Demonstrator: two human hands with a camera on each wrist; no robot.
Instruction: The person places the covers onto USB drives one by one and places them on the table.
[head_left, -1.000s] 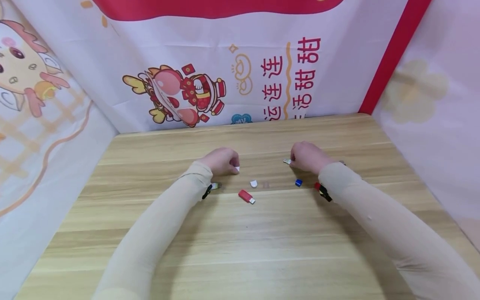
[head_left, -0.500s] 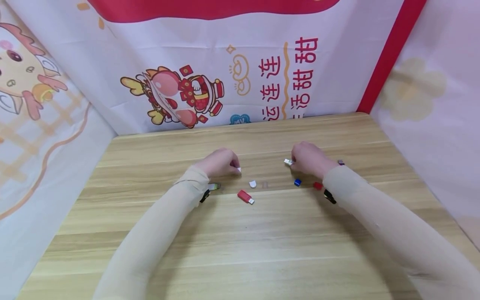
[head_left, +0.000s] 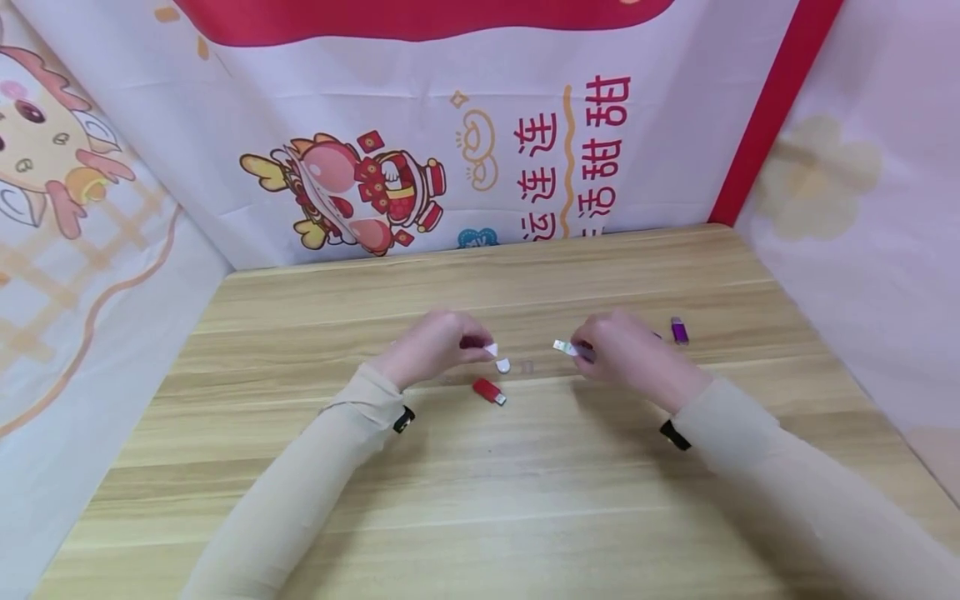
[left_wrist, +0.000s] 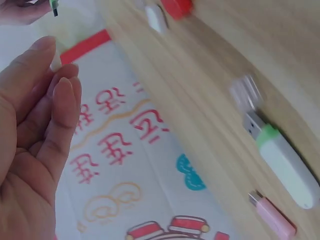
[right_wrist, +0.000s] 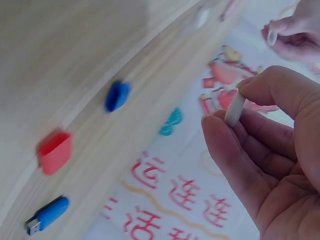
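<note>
In the head view my left hand pinches a small white cap between thumb and fingers. Its open end faces the camera in the right wrist view, where the cap shows as a hollow oval. Opposite it, my right hand pinches a white USB flash drive with a green band near its metal plug. That plug points left, toward the cap, with a gap between them. Both hands are raised over the wooden table. Beneath the left fingertips lies another white cap.
Beside that cap lie a clear cap and a red flash drive. A purple drive lies right. A white-green drive and a pink one are leftward. Blue cap, red cap and blue drive are rightward.
Both hands have come up and nearer the body, carrying the cap and the flash drive, and the left has shifted right. The purple drive at the right now shows fully.
</note>
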